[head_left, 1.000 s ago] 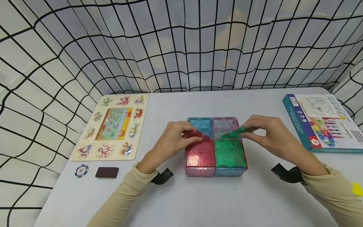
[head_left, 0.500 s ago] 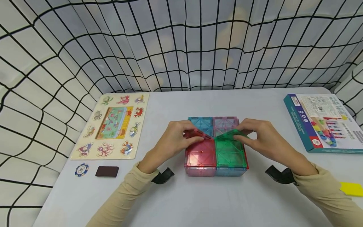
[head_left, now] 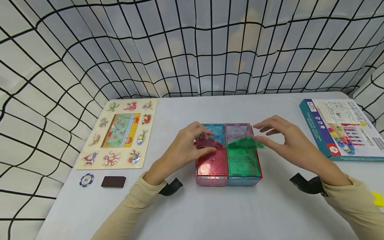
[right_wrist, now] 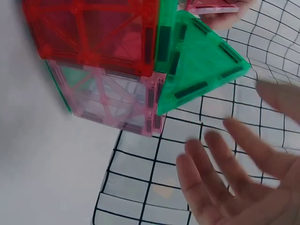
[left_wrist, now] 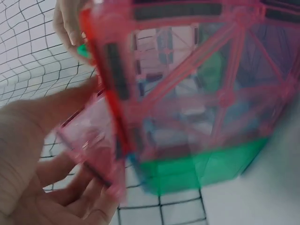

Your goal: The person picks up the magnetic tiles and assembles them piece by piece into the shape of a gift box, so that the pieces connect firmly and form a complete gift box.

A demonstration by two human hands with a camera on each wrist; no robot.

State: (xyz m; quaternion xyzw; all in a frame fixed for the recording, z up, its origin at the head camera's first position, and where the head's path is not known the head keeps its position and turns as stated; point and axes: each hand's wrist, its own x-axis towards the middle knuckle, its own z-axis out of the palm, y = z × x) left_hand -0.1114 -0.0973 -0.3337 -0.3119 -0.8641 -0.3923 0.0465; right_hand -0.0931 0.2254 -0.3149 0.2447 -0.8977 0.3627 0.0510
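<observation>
A low block of see-through magnetic tiles stands mid-table, with a red square tile [head_left: 212, 162] and a green square tile [head_left: 243, 162] on its near top. My left hand [head_left: 187, 143] is spread around a red triangular tile [left_wrist: 93, 136] that rises from the top's middle; thumb and fingers are apart, and contact is unclear. Beside it, a green triangular tile [right_wrist: 201, 63] joins the block along one edge and sticks up by itself. My right hand [head_left: 285, 141] is just right of it, fingers extended and holding nothing; the right wrist view shows a gap between them.
An animal puzzle board [head_left: 144, 156] lies on the left, with a poker chip [head_left: 86, 180] and a dark rectangular piece [head_left: 113, 182] before it. On the right is a teal-edged game box [head_left: 348, 130]. Black netting [head_left: 211, 55] rises behind the table.
My right hand brought the green triangle leftward against the block, then let go and drew back to the right. My left fingers have spread from their pinch on the red triangle.
</observation>
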